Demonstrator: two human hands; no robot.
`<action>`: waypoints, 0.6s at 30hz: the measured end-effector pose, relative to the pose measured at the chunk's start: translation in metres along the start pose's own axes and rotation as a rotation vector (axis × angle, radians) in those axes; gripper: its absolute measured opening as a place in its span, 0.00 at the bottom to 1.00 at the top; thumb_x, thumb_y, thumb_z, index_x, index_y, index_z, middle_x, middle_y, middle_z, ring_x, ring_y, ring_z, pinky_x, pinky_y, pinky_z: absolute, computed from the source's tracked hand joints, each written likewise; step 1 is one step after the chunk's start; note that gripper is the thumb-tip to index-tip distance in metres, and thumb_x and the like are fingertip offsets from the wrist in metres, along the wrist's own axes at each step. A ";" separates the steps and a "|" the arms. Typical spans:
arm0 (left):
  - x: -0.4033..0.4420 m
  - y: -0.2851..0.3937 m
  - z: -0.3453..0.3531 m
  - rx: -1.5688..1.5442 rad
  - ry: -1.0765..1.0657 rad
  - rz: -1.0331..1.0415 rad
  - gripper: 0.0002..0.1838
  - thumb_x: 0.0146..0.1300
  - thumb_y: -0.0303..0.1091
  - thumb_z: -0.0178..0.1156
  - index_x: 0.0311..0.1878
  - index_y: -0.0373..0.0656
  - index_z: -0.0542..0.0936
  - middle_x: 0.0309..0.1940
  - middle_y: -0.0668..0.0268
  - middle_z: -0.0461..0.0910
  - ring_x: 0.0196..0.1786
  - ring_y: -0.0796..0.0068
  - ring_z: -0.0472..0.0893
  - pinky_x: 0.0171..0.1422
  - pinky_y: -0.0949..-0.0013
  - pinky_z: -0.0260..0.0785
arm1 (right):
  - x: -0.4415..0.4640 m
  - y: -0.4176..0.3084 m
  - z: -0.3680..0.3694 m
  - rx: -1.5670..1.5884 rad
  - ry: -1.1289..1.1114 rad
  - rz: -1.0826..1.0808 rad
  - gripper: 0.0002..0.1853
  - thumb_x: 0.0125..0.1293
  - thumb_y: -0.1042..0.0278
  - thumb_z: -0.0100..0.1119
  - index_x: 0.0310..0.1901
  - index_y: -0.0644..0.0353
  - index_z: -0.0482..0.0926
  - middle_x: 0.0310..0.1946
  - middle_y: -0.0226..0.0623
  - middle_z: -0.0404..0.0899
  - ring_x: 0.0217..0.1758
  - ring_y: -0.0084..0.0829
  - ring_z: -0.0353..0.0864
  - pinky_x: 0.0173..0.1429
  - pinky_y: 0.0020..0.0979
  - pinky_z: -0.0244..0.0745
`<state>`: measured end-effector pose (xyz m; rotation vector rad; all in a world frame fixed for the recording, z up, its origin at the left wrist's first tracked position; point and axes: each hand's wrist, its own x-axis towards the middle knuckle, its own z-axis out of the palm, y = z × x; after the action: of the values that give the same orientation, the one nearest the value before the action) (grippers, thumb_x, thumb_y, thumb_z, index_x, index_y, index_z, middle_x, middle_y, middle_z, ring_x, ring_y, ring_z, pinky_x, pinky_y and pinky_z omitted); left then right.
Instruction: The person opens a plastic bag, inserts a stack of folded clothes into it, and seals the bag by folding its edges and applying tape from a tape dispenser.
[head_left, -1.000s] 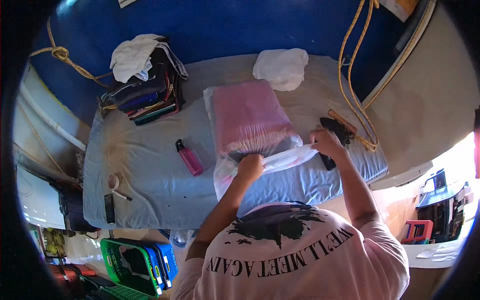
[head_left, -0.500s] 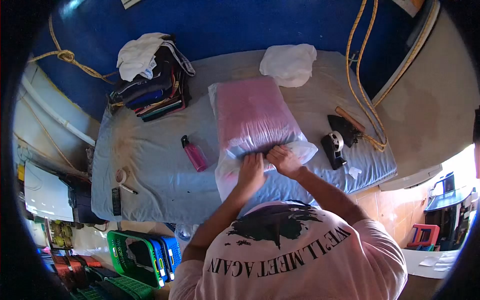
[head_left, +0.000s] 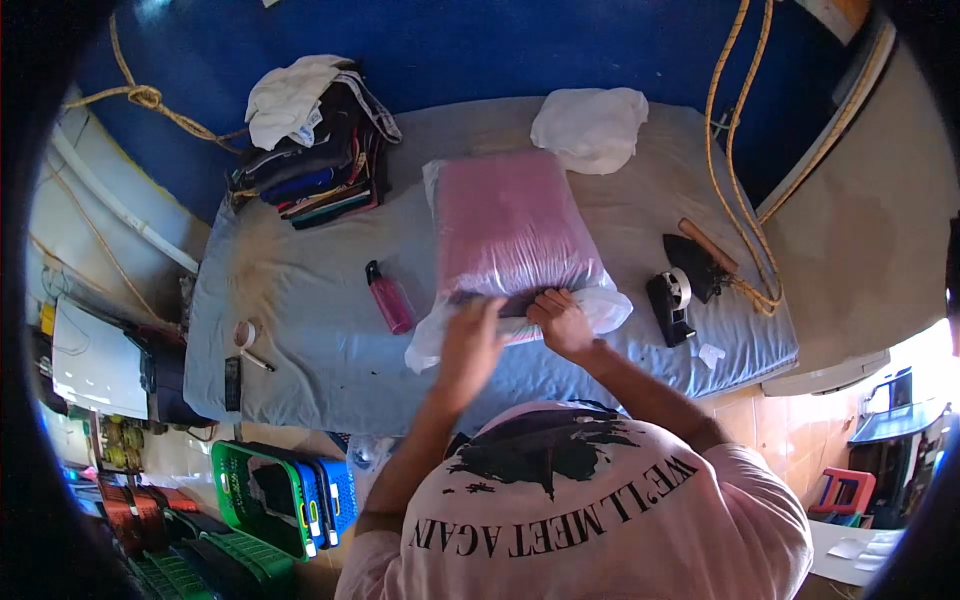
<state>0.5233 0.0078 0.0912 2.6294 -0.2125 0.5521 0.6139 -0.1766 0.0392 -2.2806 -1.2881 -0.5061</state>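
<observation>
Shows on the cloth-covered tabletop one soft stack of folded garments far left, one smooth cylindrical bottle, centrally one boxy pink bundle in one wrinkled translucent plastic bag. Has two hands at its near edge: left hand blurred, grip impossible to tell; right hand curled closed on the plastic bag. Carries one black tape dispenser right.

A blue wall backs the cloth-covered table, with tiled floor beyond.
</observation>
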 end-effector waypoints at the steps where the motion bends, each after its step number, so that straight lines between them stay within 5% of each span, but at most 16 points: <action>1: -0.001 0.008 0.032 -0.017 -0.044 0.006 0.18 0.50 0.31 0.64 0.45 0.40 0.74 0.42 0.54 0.76 0.48 0.55 0.75 0.54 0.59 0.66 | 0.000 -0.001 -0.001 -0.007 -0.030 0.011 0.03 0.50 0.71 0.54 0.28 0.56 0.75 0.28 0.34 0.71 0.38 0.35 0.71 0.46 0.37 0.65; 5: 0.003 -0.011 0.080 0.043 -0.062 0.045 0.07 0.56 0.30 0.56 0.37 0.41 0.76 0.34 0.58 0.77 0.42 0.59 0.78 0.48 0.59 0.70 | -0.004 0.001 -0.001 -0.081 -0.086 0.045 0.06 0.52 0.69 0.53 0.32 0.57 0.77 0.33 0.35 0.74 0.42 0.35 0.73 0.51 0.40 0.65; 12: 0.010 -0.004 0.081 0.030 -0.025 -0.056 0.03 0.56 0.29 0.54 0.32 0.42 0.77 0.30 0.59 0.78 0.38 0.58 0.79 0.46 0.58 0.70 | -0.057 0.052 -0.024 -0.110 -0.025 -0.003 0.10 0.57 0.67 0.53 0.39 0.54 0.80 0.42 0.37 0.79 0.50 0.36 0.76 0.58 0.45 0.65; 13: 0.010 -0.003 0.081 0.039 -0.028 -0.063 0.03 0.57 0.29 0.54 0.32 0.43 0.76 0.30 0.59 0.78 0.39 0.59 0.79 0.46 0.59 0.70 | -0.064 0.070 -0.040 -0.238 -0.183 0.034 0.08 0.56 0.68 0.55 0.38 0.53 0.80 0.42 0.35 0.80 0.48 0.36 0.78 0.57 0.45 0.64; 15: 0.014 0.003 0.077 0.042 -0.045 -0.088 0.03 0.56 0.29 0.54 0.32 0.42 0.76 0.30 0.59 0.78 0.39 0.59 0.79 0.47 0.58 0.70 | -0.073 0.093 -0.061 -0.228 -0.094 0.211 0.07 0.54 0.68 0.60 0.37 0.51 0.80 0.36 0.32 0.82 0.46 0.35 0.77 0.55 0.44 0.60; 18: 0.014 0.005 0.083 0.086 -0.033 -0.111 0.04 0.56 0.29 0.53 0.31 0.41 0.76 0.30 0.58 0.78 0.39 0.57 0.78 0.47 0.58 0.69 | -0.044 0.071 -0.084 -0.328 0.393 0.595 0.11 0.56 0.65 0.61 0.40 0.56 0.78 0.40 0.40 0.78 0.48 0.41 0.73 0.54 0.46 0.61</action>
<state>0.5638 -0.0346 0.0308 2.7158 -0.0529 0.4905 0.6463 -0.2859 0.0693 -2.4963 -0.3256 -0.9269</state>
